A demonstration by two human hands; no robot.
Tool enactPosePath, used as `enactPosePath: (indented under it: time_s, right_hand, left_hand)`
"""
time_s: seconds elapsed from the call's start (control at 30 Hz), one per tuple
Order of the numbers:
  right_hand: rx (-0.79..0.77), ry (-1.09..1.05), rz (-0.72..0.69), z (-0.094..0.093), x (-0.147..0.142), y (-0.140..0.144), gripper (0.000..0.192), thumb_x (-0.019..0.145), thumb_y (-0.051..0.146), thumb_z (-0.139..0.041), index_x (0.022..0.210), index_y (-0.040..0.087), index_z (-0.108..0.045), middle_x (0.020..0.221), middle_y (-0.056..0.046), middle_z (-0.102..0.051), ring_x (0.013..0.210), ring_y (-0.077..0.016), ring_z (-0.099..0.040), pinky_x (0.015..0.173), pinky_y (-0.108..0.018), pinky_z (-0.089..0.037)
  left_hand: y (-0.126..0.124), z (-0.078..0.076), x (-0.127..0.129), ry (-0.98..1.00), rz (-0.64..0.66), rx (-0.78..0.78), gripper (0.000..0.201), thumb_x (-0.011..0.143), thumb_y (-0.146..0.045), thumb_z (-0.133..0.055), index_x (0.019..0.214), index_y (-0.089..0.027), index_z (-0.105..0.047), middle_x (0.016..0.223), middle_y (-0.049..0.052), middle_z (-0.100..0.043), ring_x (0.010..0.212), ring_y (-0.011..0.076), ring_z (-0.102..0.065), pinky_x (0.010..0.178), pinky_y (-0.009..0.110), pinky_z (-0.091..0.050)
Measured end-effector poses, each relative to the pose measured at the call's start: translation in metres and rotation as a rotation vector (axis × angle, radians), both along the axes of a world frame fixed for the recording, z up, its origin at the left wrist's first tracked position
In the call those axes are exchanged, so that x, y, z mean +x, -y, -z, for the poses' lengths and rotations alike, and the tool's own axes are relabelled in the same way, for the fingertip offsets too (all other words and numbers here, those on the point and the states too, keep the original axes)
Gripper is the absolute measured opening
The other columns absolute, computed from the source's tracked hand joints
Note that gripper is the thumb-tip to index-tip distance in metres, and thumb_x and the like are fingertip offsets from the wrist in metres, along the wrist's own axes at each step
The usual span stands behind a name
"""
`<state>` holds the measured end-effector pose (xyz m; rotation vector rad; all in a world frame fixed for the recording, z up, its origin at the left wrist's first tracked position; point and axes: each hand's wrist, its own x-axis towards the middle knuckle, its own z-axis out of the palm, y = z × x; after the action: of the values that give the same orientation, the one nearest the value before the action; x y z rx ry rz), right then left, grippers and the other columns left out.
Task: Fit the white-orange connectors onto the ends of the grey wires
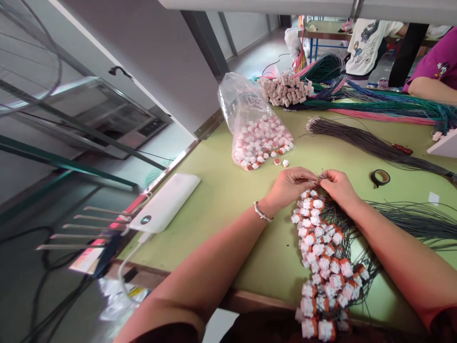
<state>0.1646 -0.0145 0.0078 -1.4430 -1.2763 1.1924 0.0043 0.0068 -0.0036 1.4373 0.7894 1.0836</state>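
Note:
My left hand (293,185) is closed in a pinch, its fingertips meeting those of my right hand; whatever it grips is too small and covered to make out. My right hand (336,186) is pinched on thin wires (322,174), whose pale tips poke up between the two hands. Just below them lies a long heap of white-and-orange connectors (317,250) fitted on dark wires. It runs down toward the table's front edge, between my forearms. Dark loose wires (410,216) stretch off to the right, partly behind my right forearm.
A clear plastic bag (259,128) of connectors stands beyond my left hand, with loose connectors (285,163) beside it. Black tape (380,178), a dark wire bundle (364,140) and coloured wire harnesses (378,102) lie to the right. A white power bank (166,202) sits left. People work across the table.

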Motion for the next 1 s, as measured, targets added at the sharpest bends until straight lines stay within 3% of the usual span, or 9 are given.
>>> enactPosePath:
  time_s: [0.1, 0.27, 0.4, 0.67, 1.0]
  right_hand:
    - [-0.012, -0.05, -0.052, -0.0002, 0.0021, 0.0008, 0.012, 0.058, 0.029, -0.055, 0.059, 0.018, -0.054, 0.049, 0.006, -0.047, 0.047, -0.0075, -0.037, 0.046, -0.023, -0.026]
    - [-0.038, -0.081, -0.034, -0.0006, 0.0051, 0.0012, 0.013, 0.058, 0.03, -0.06, 0.061, 0.019, -0.054, 0.043, 0.008, -0.045, 0.041, -0.0069, -0.035, 0.043, -0.023, -0.025]
    - [-0.058, -0.088, -0.01, 0.0012, 0.0062, -0.0003, 0.01, 0.055, 0.027, -0.057, 0.06, 0.019, -0.054, 0.041, 0.007, -0.046, 0.04, -0.0075, -0.035, 0.041, -0.023, -0.024]
    - [-0.033, -0.055, 0.057, 0.0028, 0.0022, 0.0016, 0.01, 0.053, 0.027, -0.055, 0.057, 0.018, -0.052, 0.044, 0.007, -0.042, 0.043, -0.0067, -0.031, 0.043, -0.023, -0.021]
    - [-0.051, -0.087, 0.011, 0.0028, 0.0026, 0.0013, 0.01, 0.054, 0.026, -0.055, 0.06, 0.019, -0.055, 0.042, 0.007, -0.045, 0.04, -0.0072, -0.034, 0.042, -0.023, -0.024]
  left_hand:
    - [0.0009, -0.0016, 0.0012, -0.031, 0.029, 0.039, 0.011, 0.065, -0.021, -0.077, 0.074, -0.017, -0.074, 0.083, 0.007, -0.071, 0.078, 0.0156, -0.065, 0.076, 0.029, -0.053]
    - [0.0016, 0.0, 0.001, 0.108, 0.027, -0.272, 0.023, 0.059, -0.027, -0.082, 0.075, -0.014, -0.072, 0.076, 0.005, -0.073, 0.07, 0.0139, -0.065, 0.073, 0.029, -0.053]
    - [0.0008, 0.0057, 0.0012, 0.192, 0.013, -0.359, 0.026, 0.056, -0.026, -0.084, 0.075, -0.013, -0.072, 0.074, 0.004, -0.073, 0.069, 0.0136, -0.065, 0.073, 0.029, -0.052]
    - [0.0039, 0.0045, 0.0052, 0.096, -0.015, -0.266, 0.028, 0.055, -0.029, -0.084, 0.074, -0.013, -0.071, 0.075, 0.005, -0.072, 0.069, 0.0148, -0.065, 0.073, 0.031, -0.054]
    - [0.0066, 0.0005, 0.0058, -0.023, 0.031, -0.151, 0.02, 0.063, -0.026, -0.078, 0.076, -0.013, -0.072, 0.08, 0.007, -0.071, 0.072, 0.0149, -0.064, 0.075, 0.031, -0.053]
